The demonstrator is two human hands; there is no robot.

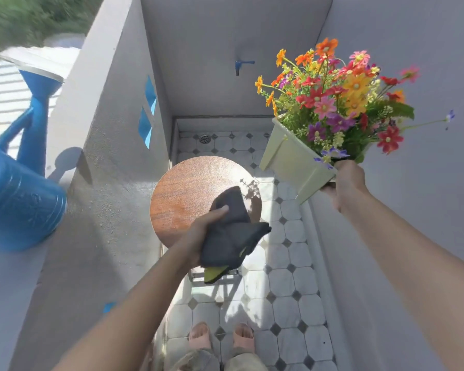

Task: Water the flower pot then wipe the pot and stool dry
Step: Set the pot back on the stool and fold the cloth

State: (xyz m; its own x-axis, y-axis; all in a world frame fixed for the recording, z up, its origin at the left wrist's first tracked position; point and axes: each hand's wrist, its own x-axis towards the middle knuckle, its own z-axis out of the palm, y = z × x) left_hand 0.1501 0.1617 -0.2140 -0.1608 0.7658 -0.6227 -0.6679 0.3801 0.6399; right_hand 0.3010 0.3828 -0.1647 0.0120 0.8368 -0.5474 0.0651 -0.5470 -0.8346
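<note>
Tiled floor, left hand (198,234) gripping cloth (232,231), right hand (347,183) gripping pot (292,162), base hidden

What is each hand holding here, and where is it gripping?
The left hand grips a bunched dark grey cloth by its middle; the right hand holds the pale green flower pot by its base.

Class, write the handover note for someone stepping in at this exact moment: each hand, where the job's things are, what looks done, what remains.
Left hand: grip closed on the dark cloth, held over the stool.
Right hand: holds the flower pot tilted in the air, off the stool to the right.
Watering can: set on the wall ledge at left, so watering appears done.
Stool top is bare; whether it is dry cannot be told.
Left: finish wiping pot and stool, set the pot back.
</note>
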